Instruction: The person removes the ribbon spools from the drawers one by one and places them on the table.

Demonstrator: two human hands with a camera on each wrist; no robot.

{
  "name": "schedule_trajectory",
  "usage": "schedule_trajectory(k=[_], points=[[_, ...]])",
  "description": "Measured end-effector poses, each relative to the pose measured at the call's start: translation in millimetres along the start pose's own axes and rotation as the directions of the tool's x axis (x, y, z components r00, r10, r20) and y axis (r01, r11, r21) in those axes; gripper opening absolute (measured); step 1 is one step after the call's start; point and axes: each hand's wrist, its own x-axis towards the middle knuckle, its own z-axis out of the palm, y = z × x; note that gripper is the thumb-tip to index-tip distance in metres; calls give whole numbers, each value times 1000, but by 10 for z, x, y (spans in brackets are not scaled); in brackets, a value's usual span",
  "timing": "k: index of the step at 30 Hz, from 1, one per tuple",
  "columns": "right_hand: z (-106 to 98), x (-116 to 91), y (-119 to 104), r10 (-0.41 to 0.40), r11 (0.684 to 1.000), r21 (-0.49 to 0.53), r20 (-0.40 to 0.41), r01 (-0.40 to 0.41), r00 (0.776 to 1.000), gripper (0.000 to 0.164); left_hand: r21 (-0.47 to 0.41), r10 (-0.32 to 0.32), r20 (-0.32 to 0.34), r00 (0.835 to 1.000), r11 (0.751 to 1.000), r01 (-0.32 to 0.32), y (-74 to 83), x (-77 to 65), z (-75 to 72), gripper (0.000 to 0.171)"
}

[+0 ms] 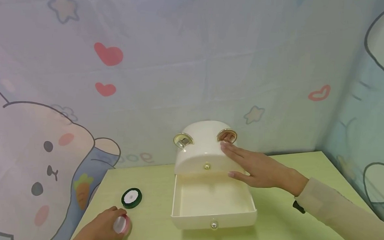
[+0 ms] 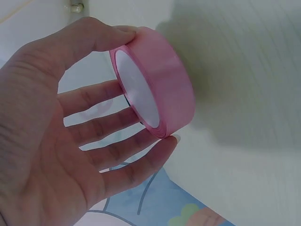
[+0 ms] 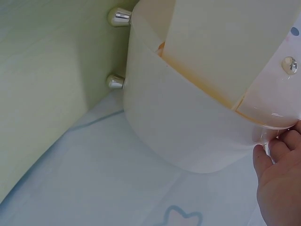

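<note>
My left hand (image 1: 100,227) pinches a roll of pink ribbon (image 2: 171,84) between thumb and fingers, at the front left of the table. The roll has a white core and stands on edge in the left wrist view. My right hand (image 1: 261,169) rests with extended fingers on the right side of a cream storage box (image 1: 200,140), beside one of its gold-rimmed ears (image 1: 227,135). In the right wrist view, fingertips touch the box's edge. The lower drawer (image 1: 186,223) is pulled out, with bare inside and a round knob. Above it is a closed section with a small gold knob (image 1: 207,166).
A roll of dark green ribbon (image 1: 138,201) with a white centre lies just beyond the left hand. The light green table (image 1: 154,212) meets a cartoon-printed cloth (image 1: 155,78) behind the box. Short metallic feet (image 3: 117,81) show under the box.
</note>
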Motion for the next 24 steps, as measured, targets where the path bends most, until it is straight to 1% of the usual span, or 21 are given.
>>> schedule_trajectory(k=[4,6,9,11,13,16,21,24], points=[[-2,-1,-6,-4,1000,-4,-5,4,1000,80,-1,19,-16,1000,1000,-19,-12,-11,29,56],[-1,0,-8,-7,1000,-6,-8,7,1000,80,-15,21,-12,1000,1000,-21,-17,-17,44,54],[4,3,-8,-11,1000,-9,-11,10,1000,80,-50,-5,19,1000,999,6,-26,-18,63,50],[8,4,-8,-11,1000,-11,-11,11,1000,80,-76,-32,42,999,996,35,-30,-16,81,47],[12,4,-9,-13,1000,-11,-11,13,1000,80,-88,-47,56,997,995,52,-36,-10,103,44],[11,3,-8,-14,1000,-8,-10,14,1000,80,-98,-48,60,997,994,54,-40,-4,131,41],[3,7,-4,-12,1000,-5,-10,12,1000,80,-97,-27,39,999,995,30,-43,-6,137,42],[6,1,-3,-6,1000,-6,-6,6,1000,80,-107,-39,46,998,993,43,-31,-2,134,42]])
